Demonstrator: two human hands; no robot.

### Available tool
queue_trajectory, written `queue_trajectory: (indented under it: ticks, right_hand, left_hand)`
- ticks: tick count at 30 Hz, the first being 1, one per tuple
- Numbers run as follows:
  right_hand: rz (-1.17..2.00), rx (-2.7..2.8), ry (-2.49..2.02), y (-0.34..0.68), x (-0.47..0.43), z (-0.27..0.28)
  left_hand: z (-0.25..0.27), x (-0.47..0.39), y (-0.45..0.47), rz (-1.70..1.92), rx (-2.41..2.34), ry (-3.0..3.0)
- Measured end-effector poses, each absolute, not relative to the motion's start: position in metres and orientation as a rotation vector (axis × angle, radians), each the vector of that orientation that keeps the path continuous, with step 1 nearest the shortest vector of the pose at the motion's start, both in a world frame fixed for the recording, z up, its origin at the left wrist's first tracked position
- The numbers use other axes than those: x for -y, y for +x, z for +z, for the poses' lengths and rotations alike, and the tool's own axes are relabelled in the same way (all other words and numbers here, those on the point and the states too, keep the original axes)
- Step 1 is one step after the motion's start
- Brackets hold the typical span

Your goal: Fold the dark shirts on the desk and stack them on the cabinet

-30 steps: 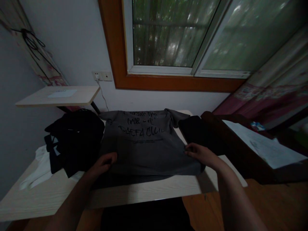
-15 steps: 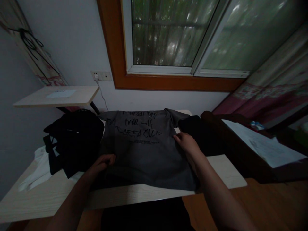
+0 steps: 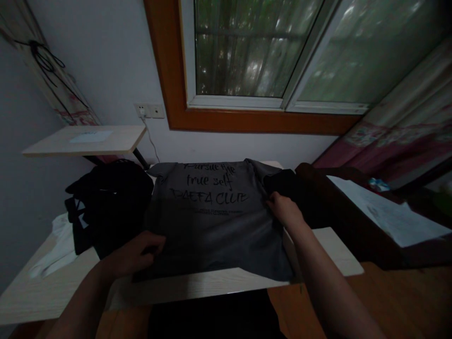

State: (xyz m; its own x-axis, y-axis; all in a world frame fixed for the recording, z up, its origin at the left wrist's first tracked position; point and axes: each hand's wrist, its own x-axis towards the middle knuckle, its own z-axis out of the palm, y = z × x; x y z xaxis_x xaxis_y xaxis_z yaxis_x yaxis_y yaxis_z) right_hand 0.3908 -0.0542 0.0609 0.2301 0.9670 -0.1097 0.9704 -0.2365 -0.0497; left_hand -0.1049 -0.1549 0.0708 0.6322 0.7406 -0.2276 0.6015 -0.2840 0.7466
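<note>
Across a pale table (image 3: 176,286), a gray T-shirt (image 3: 219,235) lies print up, its edge apparently pinched by a person's right hand (image 3: 286,210); the left hand (image 3: 141,249) curls opposite, grip unclear. Straightening seems underway, calling for an even pull.

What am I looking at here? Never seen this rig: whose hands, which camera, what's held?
There's no robot: these are a person's bare hands, seen by one head-worn camera looking forward and down. A gray T-shirt with dark lettering lies spread on the pale table. The right hand pinches its right edge; the left hand is curled at the left side, its grip unclear. Further left are a black cloth pile and a white cloth.
</note>
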Motion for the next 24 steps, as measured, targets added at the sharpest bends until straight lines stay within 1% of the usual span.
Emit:
queue_trajectory:
  ticks: [4, 7, 11, 15, 19, 24]
  right_hand:
    - [-0.106, -1.948, 2.465, 0.386, 0.056, 0.063]
    - [-0.099, -1.995, 2.515, 0.389, 0.055, 0.071]
    - [-0.025, -2.047, 2.604, 0.396, 0.057, 0.078]
    - [-0.007, -2.041, 2.574, 0.397, 0.06, 0.073]
    - [0.02, -2.116, 2.517, 0.39, 0.062, 0.063]
    - [0.05, -2.441, 2.327, 0.376, 0.063, 0.052]
  left_hand:
    - [0.076, 0.162, -0.075, -0.083, -1.154, 2.011]
    - [0.077, 0.162, -0.071, -0.134, -1.152, 1.951]
    - [0.079, 0.157, -0.086, -0.055, -1.084, 1.846]
    - [0.07, 0.154, -0.099, 0.004, -1.145, 1.857]
    - [0.055, 0.149, -0.111, 0.152, -1.311, 1.96]
    - [0.042, 0.141, -0.13, 0.35, -1.61, 2.209]
